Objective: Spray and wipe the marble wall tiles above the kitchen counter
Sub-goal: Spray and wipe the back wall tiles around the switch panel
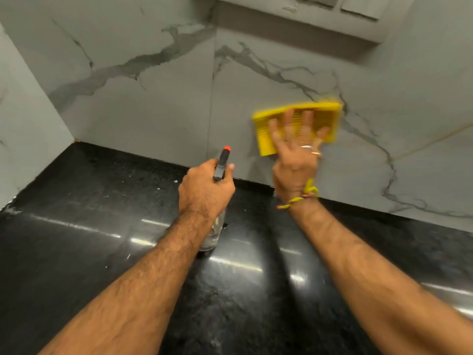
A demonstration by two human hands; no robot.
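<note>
White marble wall tiles (pixel 153 111) with grey veins rise behind the black counter (pixel 76 252). My right hand (pixel 294 155) lies flat, fingers spread, pressing a folded yellow cloth (pixel 325 116) against the tile low on the wall; the cloth is blurred by motion. My left hand (pixel 204 190) is closed around a clear spray bottle (pixel 212 234) with a black head and an orange nozzle tip (pixel 226 149) that points at the wall. The bottle hangs just above the counter, mostly hidden by my wrist.
A side wall (pixel 25 137) meets the back wall at the left corner. Upper cabinets (pixel 332 19) overhang at the top right. The glossy counter reflects ceiling lights. A yellow thread band (pixel 304 196) circles my right wrist.
</note>
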